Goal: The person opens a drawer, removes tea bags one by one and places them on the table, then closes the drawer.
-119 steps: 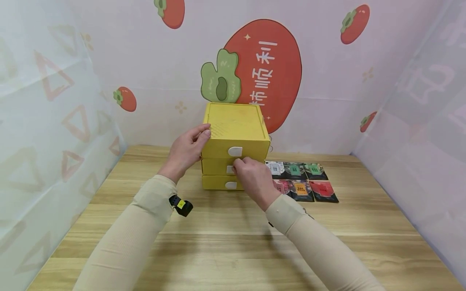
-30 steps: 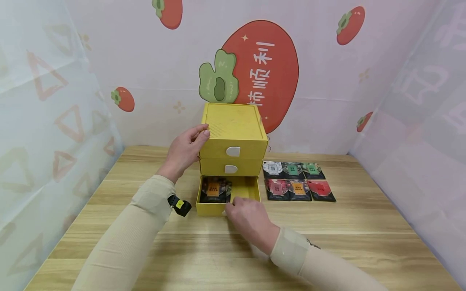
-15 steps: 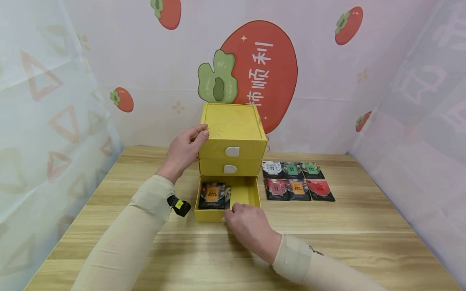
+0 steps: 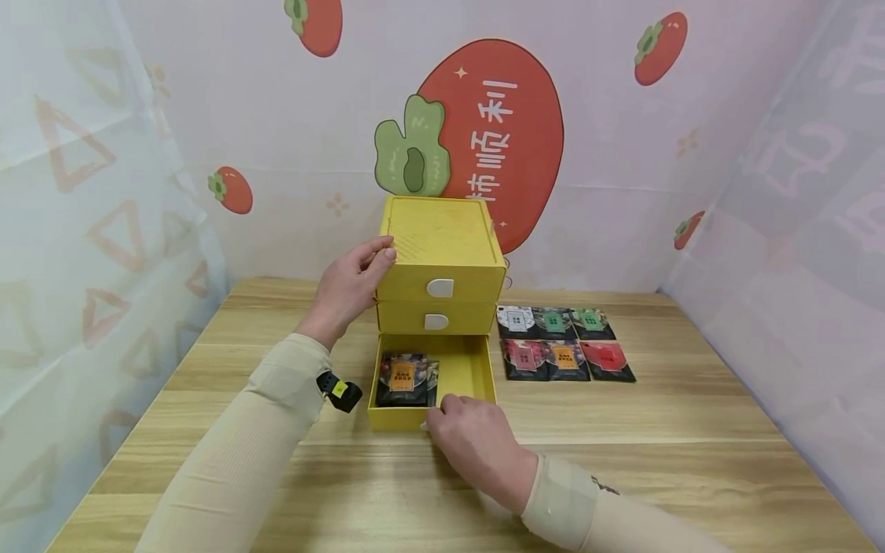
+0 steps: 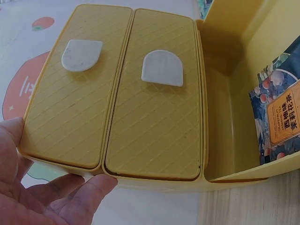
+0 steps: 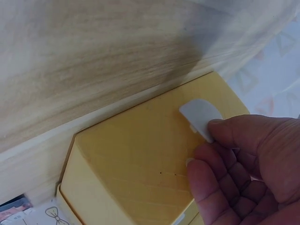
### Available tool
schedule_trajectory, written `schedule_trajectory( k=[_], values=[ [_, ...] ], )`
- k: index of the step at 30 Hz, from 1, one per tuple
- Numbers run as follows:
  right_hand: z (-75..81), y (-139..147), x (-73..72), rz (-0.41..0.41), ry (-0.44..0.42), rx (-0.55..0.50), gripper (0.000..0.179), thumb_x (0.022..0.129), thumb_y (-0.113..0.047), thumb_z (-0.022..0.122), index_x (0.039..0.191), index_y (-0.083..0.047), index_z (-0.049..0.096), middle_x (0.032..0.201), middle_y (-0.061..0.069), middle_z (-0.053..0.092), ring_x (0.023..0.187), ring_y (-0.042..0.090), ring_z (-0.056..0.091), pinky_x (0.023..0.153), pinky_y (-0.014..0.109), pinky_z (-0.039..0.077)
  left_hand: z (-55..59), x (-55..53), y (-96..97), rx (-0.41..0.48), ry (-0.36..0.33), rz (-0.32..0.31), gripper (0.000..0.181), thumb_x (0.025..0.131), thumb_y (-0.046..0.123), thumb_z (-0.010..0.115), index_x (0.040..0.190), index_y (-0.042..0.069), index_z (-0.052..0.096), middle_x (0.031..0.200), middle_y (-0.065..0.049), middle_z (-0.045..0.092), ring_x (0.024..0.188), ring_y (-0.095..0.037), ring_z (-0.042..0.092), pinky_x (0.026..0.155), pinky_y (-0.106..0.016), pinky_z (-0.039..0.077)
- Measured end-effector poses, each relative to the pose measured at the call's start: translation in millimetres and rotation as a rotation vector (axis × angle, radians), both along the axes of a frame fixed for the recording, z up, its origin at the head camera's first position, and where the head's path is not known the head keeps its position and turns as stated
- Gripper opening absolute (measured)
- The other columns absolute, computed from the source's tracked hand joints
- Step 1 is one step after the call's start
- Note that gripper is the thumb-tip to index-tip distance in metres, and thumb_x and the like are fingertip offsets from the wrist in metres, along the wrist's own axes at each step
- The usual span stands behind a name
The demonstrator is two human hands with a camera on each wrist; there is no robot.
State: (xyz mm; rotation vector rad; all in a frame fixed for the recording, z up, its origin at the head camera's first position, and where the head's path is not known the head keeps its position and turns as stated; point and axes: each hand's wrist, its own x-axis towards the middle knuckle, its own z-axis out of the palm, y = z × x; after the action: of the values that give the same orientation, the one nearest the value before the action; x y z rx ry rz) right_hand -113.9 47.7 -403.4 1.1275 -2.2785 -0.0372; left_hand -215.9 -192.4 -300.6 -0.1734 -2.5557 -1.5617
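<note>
A yellow three-drawer storage box stands on the table with its bottom drawer pulled out. My left hand rests against the box's upper left side, fingertips at the top edge. Thumb and fingers of my right hand pinch the white tab handle on the bottom drawer's front. Inside that drawer, on the left, lie black tea sachets with an orange label; the left wrist view shows a grapefruit jasmine tea sachet. The upper two drawers are closed, their white tabs showing.
Several tea sachets lie in two rows on the wooden table, right of the box. A printed cloth wall stands close behind, with side walls at left and right.
My right hand has moved from the middle drawer's tab down to the bottom one and drawn that drawer toward me, still a little further in the last half second. My left hand stays at the box.
</note>
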Motion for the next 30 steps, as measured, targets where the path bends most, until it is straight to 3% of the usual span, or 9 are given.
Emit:
schedule_trajectory(
  k=[8,16,30],
  values=[
    [0.5,3,5.4,0.000,-0.019,0.027,0.020,0.095,-0.020,0.078,0.076,-0.016,0.071,0.063,-0.003,0.056,0.053,0.008,0.056,0.041,0.024,0.044,0.2,-0.5,0.0,0.006,0.000,-0.004,0.064,0.104,0.065,0.047,0.159,0.031,0.047,0.158,-0.009,0.051,0.141,-0.030,0.051,0.092,-0.057,0.060],
    [3.0,4,11.7,-0.004,-0.056,0.055,0.014,0.092,-0.012,0.077,0.080,-0.016,0.072,0.065,-0.003,0.058,0.054,0.009,0.056,0.043,0.024,0.045,0.0,-0.4,0.4,0.001,0.006,-0.004,0.064,0.104,0.064,0.047,0.159,0.030,0.047,0.157,-0.008,0.052,0.142,-0.030,0.051,0.091,-0.052,0.061],
    [3.3,5,17.7,0.003,-0.047,0.053,0.018,0.094,-0.023,0.079,0.079,-0.016,0.072,0.066,-0.004,0.060,0.056,0.008,0.060,0.044,0.024,0.047,-0.6,-0.2,0.0,0.007,0.010,-0.007,0.065,0.104,0.064,0.046,0.159,0.029,0.046,0.157,-0.009,0.051,0.142,-0.030,0.050,0.092,-0.055,0.060]
  ],
)
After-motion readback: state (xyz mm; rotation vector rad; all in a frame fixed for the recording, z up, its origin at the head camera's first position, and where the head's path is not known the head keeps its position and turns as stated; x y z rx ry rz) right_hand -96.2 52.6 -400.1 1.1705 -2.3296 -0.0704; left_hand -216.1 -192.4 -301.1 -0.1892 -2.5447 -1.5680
